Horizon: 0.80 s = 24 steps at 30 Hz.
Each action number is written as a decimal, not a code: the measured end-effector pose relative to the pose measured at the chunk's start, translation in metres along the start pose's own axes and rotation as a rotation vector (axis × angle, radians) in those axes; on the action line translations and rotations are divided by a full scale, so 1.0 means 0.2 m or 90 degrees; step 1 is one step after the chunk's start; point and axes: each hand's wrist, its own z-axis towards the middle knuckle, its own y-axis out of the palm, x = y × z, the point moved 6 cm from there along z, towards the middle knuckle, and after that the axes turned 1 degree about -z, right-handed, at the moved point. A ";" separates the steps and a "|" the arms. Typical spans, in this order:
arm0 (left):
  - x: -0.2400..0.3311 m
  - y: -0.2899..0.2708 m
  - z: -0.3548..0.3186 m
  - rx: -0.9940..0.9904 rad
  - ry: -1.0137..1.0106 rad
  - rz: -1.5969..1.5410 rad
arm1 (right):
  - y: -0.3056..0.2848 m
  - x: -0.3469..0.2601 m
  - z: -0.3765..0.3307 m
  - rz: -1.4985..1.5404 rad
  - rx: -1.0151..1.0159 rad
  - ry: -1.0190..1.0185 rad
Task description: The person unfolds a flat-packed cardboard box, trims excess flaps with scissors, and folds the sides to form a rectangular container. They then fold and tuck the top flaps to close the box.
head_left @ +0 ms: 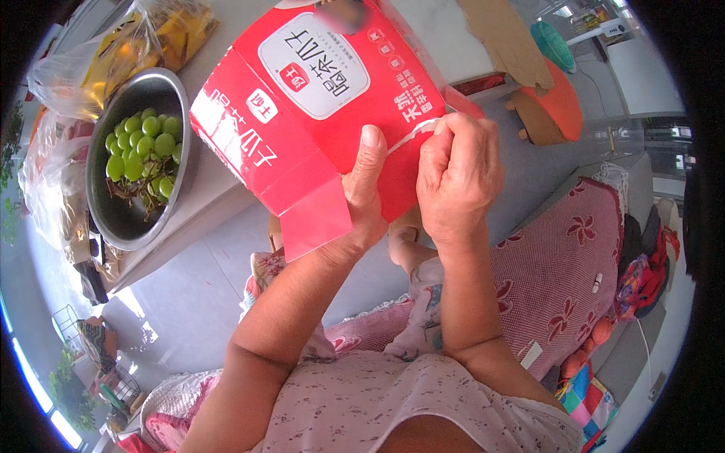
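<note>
In front of me a red cardboard box with white printing is held up at a tilt. My left hand grips its near lower corner, thumb lying on the printed face and the other fingers hidden behind. A red flap hangs loose beside that wrist. My right hand is closed at the box's right side, thumb and bent forefinger pinching the cardboard by a ragged white torn edge. What is inside the box cannot be seen.
On the table at left stands a metal bowl holding green grapes, with clear plastic bags around it. Flat brown cardboard and an orange stool are at far right. A patterned sofa cover lies near my right arm.
</note>
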 end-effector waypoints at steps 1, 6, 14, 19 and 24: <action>-0.01 0.01 0.00 -0.025 -0.024 -0.028 | 0.00 0.00 0.00 0.001 0.005 -0.010; 0.01 0.08 -0.02 -0.088 -0.141 -0.173 | -0.03 0.00 -0.01 0.003 -0.007 -0.038; 0.04 0.07 -0.02 -0.107 -0.161 -0.179 | -0.08 -0.02 -0.01 0.014 0.026 -0.112; 0.15 0.00 -0.02 -0.047 0.051 0.176 | -0.08 0.06 -0.01 0.283 0.057 0.233; 0.27 0.06 -0.09 -0.066 0.167 0.403 | -0.09 0.07 -0.01 0.732 0.018 0.629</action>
